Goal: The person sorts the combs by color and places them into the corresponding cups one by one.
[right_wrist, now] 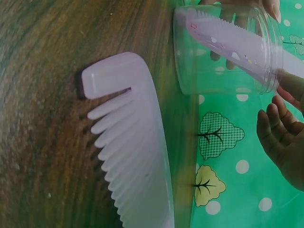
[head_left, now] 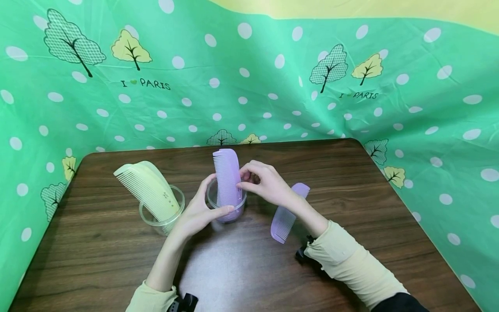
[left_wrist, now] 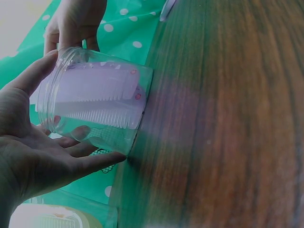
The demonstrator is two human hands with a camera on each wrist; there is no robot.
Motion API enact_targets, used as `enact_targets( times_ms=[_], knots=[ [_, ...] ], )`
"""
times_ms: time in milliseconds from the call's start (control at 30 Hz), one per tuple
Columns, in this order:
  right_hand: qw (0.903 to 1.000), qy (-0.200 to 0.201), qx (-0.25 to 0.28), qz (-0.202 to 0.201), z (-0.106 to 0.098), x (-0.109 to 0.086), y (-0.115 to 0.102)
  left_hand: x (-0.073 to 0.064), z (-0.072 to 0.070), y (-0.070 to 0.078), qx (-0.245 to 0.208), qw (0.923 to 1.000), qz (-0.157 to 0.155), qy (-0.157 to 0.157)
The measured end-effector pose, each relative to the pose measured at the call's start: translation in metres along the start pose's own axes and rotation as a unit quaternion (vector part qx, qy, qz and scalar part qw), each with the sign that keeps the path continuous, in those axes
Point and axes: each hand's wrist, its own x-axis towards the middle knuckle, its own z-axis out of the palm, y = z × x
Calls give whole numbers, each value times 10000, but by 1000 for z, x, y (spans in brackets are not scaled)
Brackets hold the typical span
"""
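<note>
A clear plastic jar (head_left: 242, 203) with purple combs (head_left: 227, 177) standing in it is near the table's middle. At least two combs show through its wall in the left wrist view. My left hand (head_left: 196, 214) grips the jar from the left, thumb near the front rim and fingers around the far side. From the right, my right hand (head_left: 269, 182) pinches the edge of a purple comb just above the rim; its fingertips are partly hidden. Another purple comb (head_left: 286, 216) lies on the table below the right forearm, large in the right wrist view (right_wrist: 137, 142).
A second clear jar (head_left: 146, 216) with several pale yellow-green combs (head_left: 153, 190) leaning in it stands left of my left hand. The dark wooden table (head_left: 97, 260) ends at a green polka-dot cloth (head_left: 265, 78) behind it.
</note>
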Motion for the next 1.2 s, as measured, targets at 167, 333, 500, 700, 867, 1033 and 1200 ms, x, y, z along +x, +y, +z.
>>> enact_targets(
  times_ms=[167,333,500,700,867,1033,1200],
  knots=[
    [9998,84,-149,-33,-1,0,3,0,0,0,-10,10000,28,-10],
    [9996,129,-238,5,-3,0,5,0,-1,0,26,10000,19,-9],
    [9997,138,-181,74,-8,-2,7,0,0,1,-5,10000,0,-4],
    [9997,52,-26,224,-20,-6,10,0,0,2,-62,10000,-47,-1],
    [9996,-155,7,246,-30,-12,15,0,0,2,-68,10000,-48,1],
    [9984,-522,56,199,-38,-19,22,0,0,1,-49,10000,-40,13],
    [9947,-1000,3,216,-44,-26,30,1,0,0,-26,10000,-58,-7]
  ],
)
